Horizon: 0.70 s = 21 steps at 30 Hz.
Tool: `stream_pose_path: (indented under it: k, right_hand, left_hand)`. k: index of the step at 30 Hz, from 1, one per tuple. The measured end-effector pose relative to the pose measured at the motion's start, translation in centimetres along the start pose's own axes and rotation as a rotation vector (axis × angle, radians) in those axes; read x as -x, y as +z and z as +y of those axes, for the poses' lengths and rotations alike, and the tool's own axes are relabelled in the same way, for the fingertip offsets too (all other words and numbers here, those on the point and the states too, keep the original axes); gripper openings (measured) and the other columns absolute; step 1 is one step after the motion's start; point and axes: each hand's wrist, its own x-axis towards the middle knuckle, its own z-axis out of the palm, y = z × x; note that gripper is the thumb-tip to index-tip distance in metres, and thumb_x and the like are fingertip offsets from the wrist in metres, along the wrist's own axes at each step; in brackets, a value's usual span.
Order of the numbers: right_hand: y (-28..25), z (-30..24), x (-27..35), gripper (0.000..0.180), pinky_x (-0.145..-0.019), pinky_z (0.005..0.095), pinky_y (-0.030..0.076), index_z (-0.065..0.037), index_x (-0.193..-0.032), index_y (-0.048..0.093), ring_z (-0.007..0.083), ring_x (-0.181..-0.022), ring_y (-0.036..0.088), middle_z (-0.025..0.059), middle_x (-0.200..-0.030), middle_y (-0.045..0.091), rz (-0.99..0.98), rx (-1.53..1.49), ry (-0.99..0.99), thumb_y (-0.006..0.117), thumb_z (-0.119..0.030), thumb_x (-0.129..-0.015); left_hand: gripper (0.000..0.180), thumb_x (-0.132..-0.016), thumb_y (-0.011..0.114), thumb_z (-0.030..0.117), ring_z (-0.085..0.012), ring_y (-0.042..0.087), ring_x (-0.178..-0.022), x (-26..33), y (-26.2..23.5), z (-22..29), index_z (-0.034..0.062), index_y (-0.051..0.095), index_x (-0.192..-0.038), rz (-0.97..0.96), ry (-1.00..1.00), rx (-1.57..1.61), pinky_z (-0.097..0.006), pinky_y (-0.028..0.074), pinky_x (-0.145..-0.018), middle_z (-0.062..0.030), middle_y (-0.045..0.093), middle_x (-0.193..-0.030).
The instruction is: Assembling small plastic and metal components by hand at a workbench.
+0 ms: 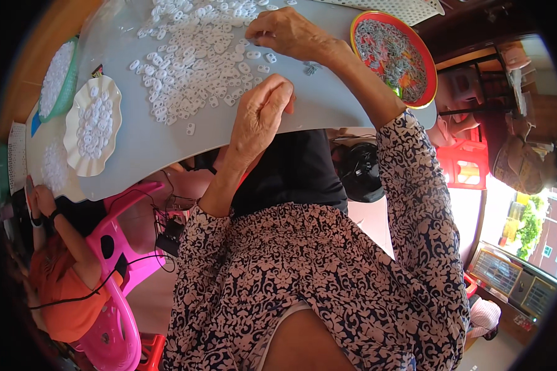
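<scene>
A heap of small white plastic pieces [192, 62] is spread over the grey table top [328, 105]. My right hand [291, 34] reaches across from the right. Its fingertips pinch down on a white piece at the heap's right edge. My left hand [263, 114] rests at the table's near edge, just below the heap, with its fingers curled shut and the thumb against the forefinger. Whether anything is inside it is hidden. A few loose pieces [269, 59] lie between the two hands.
A red round tray [424, 62] of greyish pieces sits at the right. A white scalloped plate [74, 157] and a green basket [71, 93] hold more white pieces at the left. Another person in orange [68, 290] sits on a pink chair [114, 321] at the lower left.
</scene>
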Motion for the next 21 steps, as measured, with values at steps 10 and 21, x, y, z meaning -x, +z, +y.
stream_pose_path:
  k: [10,21]
  right_hand:
    - [-0.8,1.1,0.5,0.013,-0.073,0.0361,0.051,-0.004,-0.087,0.069,0.0298,-0.074,0.064,0.0152,-0.082,0.067,-0.022,0.078,0.058,0.061,-0.01,-0.077]
    - [0.0,0.5,-1.1,0.011,-0.077,0.0373,0.05,-0.004,-0.084,0.068,0.0306,-0.083,0.064,0.0159,-0.083,0.066,-0.16,0.246,0.126,0.063,-0.007,-0.074]
  left_hand:
    - [0.024,-0.093,0.046,0.019,-0.0109,0.045,-0.063,0.0,0.0,0.1,0.0004,0.052,-0.08,-0.009,0.001,0.007,-0.024,0.039,-0.061,-0.0031,0.05,-0.065]
    - [0.03,-0.094,0.044,0.022,-0.0115,0.047,-0.066,-0.2,0.0,-0.2,-0.001,0.055,-0.079,-0.016,-0.002,-0.029,-0.025,0.039,-0.068,-0.0032,0.053,-0.064]
